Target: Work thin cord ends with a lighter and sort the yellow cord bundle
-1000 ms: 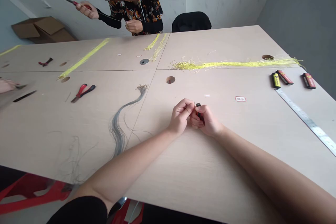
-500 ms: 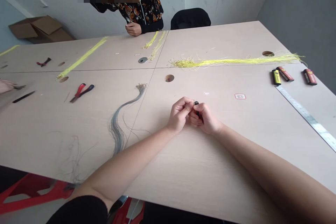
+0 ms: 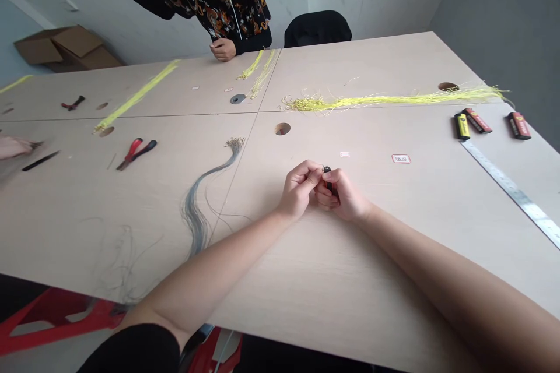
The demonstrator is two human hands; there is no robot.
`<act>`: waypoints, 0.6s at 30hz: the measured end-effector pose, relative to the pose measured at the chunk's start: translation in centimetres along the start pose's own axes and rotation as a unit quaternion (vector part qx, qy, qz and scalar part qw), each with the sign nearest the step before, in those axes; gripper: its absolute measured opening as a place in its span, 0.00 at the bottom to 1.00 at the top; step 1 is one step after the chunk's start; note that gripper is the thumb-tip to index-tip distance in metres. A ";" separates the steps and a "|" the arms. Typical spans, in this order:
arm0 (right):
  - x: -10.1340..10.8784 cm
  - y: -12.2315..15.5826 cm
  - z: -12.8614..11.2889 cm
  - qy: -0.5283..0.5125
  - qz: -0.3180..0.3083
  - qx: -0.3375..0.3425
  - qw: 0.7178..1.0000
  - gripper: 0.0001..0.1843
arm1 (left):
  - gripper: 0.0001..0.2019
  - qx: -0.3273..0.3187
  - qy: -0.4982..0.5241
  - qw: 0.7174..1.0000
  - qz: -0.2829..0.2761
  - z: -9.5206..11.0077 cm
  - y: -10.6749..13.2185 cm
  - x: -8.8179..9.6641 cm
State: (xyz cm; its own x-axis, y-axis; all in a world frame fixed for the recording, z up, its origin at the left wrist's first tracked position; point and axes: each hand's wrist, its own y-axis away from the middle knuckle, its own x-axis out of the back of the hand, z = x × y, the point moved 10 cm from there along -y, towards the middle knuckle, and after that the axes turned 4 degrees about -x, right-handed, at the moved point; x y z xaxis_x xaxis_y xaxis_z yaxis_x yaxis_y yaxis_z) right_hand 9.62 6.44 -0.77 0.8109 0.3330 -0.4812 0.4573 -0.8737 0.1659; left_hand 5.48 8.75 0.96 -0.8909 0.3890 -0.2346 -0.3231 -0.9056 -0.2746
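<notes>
At a pale wooden table (image 3: 284,291), a worker is bringing two bare hands nearly together over the bare surface. The left hand (image 3: 298,189) is pinching, thumb against forefinger, what appears to be a thin curved piece (image 3: 323,167), too small to identify. Just beside it, the right hand (image 3: 345,195) is curling its fingers round a small black hand tool (image 3: 327,169), its upper end showing above the thumb. The tool is probably proving light, stiff and a little slick, best held round its body; the thin piece is likely feeling almost weightless and easily dropped, calling for a fingertip pinch. To the left, a bundle of grey line (image 3: 195,218) is lying limp, while red-and-black-handled pliers (image 3: 131,153) are resting open farther off. Across the table, a co-worker is raising one arm.
</notes>
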 end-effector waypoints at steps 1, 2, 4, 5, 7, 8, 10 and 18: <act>0.0 0.0 0.0 0.000 0.000 0.001 1.000 0.20 | 0.16 -0.003 0.000 1.000 0.002 0.1 0.0 0.0; 0.0 0.0 0.0 0.001 0.000 0.001 1.000 0.20 | 0.16 -0.004 0.003 1.000 0.002 0.1 0.0 0.0; 0.1 0.0 0.0 0.003 0.001 0.006 1.000 0.20 | 0.16 -0.002 0.015 1.000 -0.003 0.2 0.0 -0.2; 0.1 0.0 -0.1 0.004 0.002 0.011 1.000 0.21 | 0.15 0.000 0.022 1.000 -0.006 0.2 0.0 -0.3; 0.1 0.1 -0.4 0.007 0.001 0.024 1.000 0.22 | 0.15 0.004 0.035 0.999 -0.008 0.1 0.0 -0.4; 0.0 0.1 -0.5 0.008 -0.001 0.029 1.000 0.23 | 0.15 0.003 0.039 0.999 -0.006 0.2 0.0 -0.4; -0.1 0.0 -0.5 0.005 -0.010 0.031 0.999 0.22 | 0.15 -0.006 0.043 0.999 0.001 0.4 0.0 -0.4; 0.0 -0.2 0.0 -0.020 -0.005 0.010 1.000 0.18 | 0.16 -0.013 0.029 0.999 0.016 0.5 -0.1 0.0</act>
State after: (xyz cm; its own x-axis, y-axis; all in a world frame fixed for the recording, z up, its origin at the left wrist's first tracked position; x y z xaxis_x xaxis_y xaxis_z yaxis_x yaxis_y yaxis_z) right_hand 9.55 6.58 -0.80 0.7902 0.3282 -0.5176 0.4585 -0.8769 0.1440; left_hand 5.39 8.77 1.45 -0.8803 0.3702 -0.2968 -0.2860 -0.9131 -0.2907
